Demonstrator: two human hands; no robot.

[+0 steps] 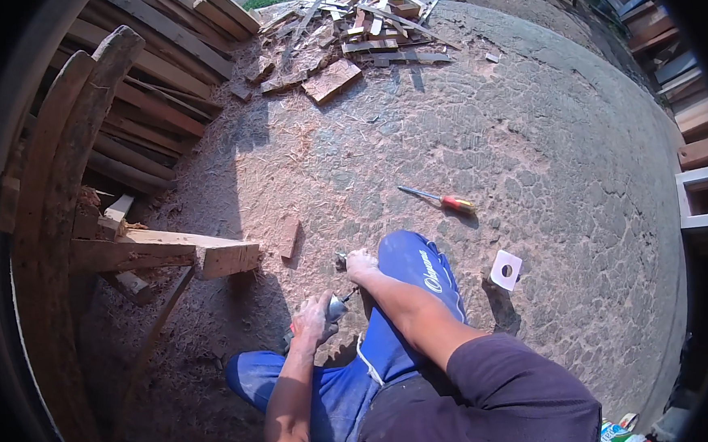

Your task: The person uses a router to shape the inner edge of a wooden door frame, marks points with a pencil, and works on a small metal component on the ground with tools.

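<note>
Left hand (315, 321) curls around a grey-ended tool (337, 308), low between the knees and near the ground's (580, 199) near edge; right hand (362, 266) seems to pinch a small dark metal piece (341, 259) just ahead of it, though its fingertips are too small to make out. Work looks midway, I judge: both things are in hand, but whether they are joined cannot be told, so any fitting may remain. Screwdriver (450, 204) lies mid-ground, out of hand; offcuts (374, 25) heap at the ground's far edge
</note>
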